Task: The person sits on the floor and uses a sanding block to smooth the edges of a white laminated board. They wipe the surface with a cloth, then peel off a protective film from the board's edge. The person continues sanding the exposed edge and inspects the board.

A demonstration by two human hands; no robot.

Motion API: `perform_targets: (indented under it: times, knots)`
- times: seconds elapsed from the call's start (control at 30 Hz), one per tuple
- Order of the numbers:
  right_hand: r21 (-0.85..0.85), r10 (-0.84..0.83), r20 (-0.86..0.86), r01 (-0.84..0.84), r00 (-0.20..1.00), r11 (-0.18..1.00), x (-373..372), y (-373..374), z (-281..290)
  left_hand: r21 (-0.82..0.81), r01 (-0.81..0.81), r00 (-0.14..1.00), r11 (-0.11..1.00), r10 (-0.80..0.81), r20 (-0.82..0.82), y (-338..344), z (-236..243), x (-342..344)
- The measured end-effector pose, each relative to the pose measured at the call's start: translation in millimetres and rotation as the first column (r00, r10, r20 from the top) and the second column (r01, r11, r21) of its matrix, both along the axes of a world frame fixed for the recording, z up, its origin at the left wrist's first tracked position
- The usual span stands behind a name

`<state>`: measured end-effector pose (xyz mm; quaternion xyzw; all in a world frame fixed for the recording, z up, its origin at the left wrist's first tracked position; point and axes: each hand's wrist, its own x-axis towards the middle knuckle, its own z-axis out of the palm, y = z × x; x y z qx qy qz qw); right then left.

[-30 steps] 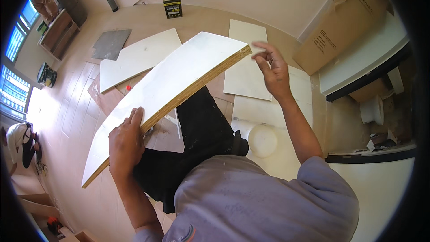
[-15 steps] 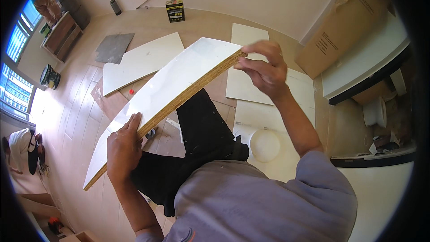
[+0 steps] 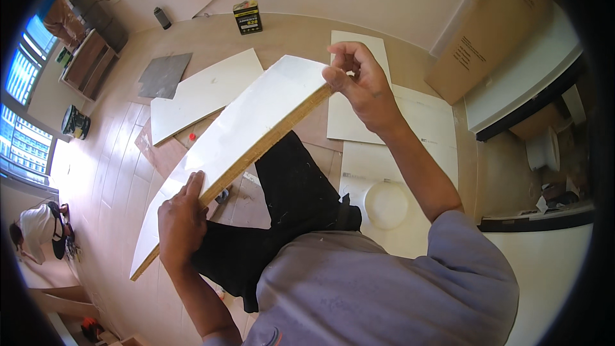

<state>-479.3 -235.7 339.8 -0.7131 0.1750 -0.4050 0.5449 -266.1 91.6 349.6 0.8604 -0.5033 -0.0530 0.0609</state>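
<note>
I hold a long white-faced chipboard panel (image 3: 234,125) tilted across my lap, its raw brown particle edge facing me. My left hand (image 3: 182,223) grips the panel's near edge toward its lower left end, fingers on the white face. At the upper right end, my right hand (image 3: 362,83) has its thumb touching the panel's corner. Its other fingers are curled and apart from the thumb, with nothing visible between them. Beyond the panel, another cut white board (image 3: 211,93) lies on the floor.
More white boards (image 3: 416,118) lie to the right, with a round white ring-shaped thing (image 3: 385,206) on one. A black-and-yellow tin (image 3: 247,18) and a dark canister (image 3: 161,18) stand by the wall. A large carton (image 3: 477,51) leans at right. Another person (image 3: 41,227) bends at far left.
My right hand has shifted slightly left and up at the panel's corner, its fingers more curled. The panel's lower end has moved a little right and down. My left hand keeps its grip.
</note>
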Motion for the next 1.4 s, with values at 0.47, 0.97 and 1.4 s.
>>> perform_targets:
  times: [0.47,0.97,1.4]
  knots:
    - [0.403,-0.054,0.202,-0.032,0.978,0.915,-11,36,-7,0.013,-0.013,1.000,1.000,0.012,0.026,4,-10,-3]
    - [-0.524,-0.159,0.003,0.137,0.987,0.841,-57,65,-67,-0.122,0.084,0.996,0.989,-0.080,0.033,3,-5,9]
    - [-0.908,-0.181,-0.415,-0.394,0.892,0.141,144,109,29,-0.051,0.122,0.992,0.991,-0.122,0.018,-19,-4,75]
